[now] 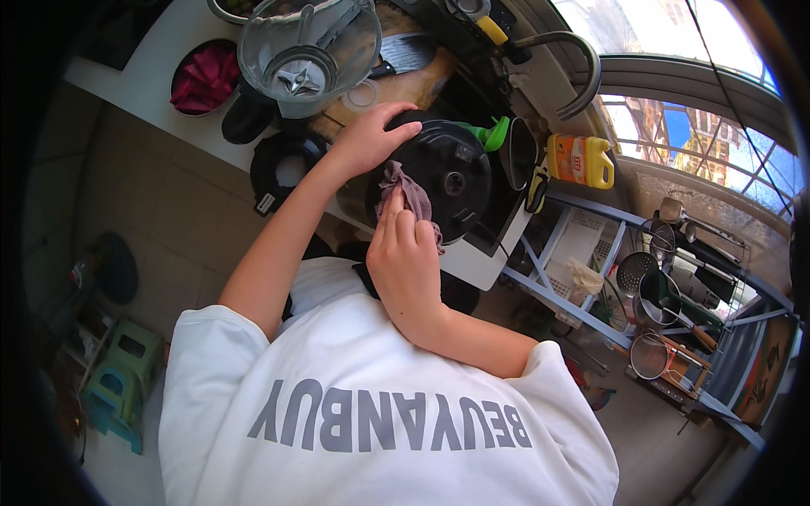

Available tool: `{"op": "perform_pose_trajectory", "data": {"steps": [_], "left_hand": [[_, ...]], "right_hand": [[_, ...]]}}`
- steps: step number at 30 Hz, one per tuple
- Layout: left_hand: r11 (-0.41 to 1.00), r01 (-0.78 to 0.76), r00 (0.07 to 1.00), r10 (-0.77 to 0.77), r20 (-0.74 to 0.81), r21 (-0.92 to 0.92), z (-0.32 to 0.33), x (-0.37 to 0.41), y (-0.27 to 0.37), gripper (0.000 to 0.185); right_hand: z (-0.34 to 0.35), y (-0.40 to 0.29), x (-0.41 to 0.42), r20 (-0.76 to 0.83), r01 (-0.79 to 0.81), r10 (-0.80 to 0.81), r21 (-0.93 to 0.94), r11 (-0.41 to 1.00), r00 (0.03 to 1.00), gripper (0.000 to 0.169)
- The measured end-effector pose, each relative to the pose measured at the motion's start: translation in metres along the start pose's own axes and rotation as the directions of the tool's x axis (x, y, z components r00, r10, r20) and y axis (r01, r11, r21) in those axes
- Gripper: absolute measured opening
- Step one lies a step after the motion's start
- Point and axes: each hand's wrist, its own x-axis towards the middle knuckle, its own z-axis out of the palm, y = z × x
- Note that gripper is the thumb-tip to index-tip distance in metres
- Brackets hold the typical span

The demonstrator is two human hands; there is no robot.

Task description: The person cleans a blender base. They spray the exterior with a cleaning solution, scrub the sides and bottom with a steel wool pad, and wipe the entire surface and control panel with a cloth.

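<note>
A black round blender motor base (468, 209) with a coupling at its centre lies before me near the counter's front edge. My left hand (380, 136) grips its far left edge, thumb on top. Under the fingers of my right hand (404, 243) is a crumpled mauve cloth (414, 196), pressed against the base's left side. Beyond my left hand stands a clear blender jar (354, 57) with metal blades at its bottom. A black ring-shaped blender part (262, 171) is left of my left forearm. My right fingertips are partly hidden by the cloth.
A cleaver (408, 52) and a translucent ring (361, 95) lie on the wooden cutting board (436, 73). Left of the jar is a bowl of magenta pieces (202, 79). A green spray nozzle (497, 134), yellow jug (582, 161) and metal rack with utensils (569, 300) are at right.
</note>
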Motion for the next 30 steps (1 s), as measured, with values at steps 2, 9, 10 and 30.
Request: {"op": "perform_pose_trajectory", "data": {"steps": [2,9,10,30], "left_hand": [[0.997,-0.002,1.000,0.003,-0.014,0.082,0.001,-0.002,0.007,0.052],[0.983,-0.008,0.996,0.023,-0.082,0.181,0.004,-0.008,0.001,0.051],[0.983,-0.008,0.995,0.026,-0.095,0.186,0.003,-0.009,-0.001,0.051],[0.964,-0.042,0.993,0.070,-0.099,0.261,0.007,-0.016,0.014,0.046]], "right_hand": [[0.006,0.004,-0.012,-0.060,0.004,-0.004,-0.002,1.000,0.998,0.044],[0.009,0.035,-0.030,-0.190,0.056,0.046,0.500,0.864,0.981,0.042],[0.008,0.036,-0.020,-0.239,0.043,0.089,0.496,0.867,0.967,0.042],[0.091,0.024,-0.086,-0.352,-0.019,0.243,0.534,0.845,0.904,0.040]]}}
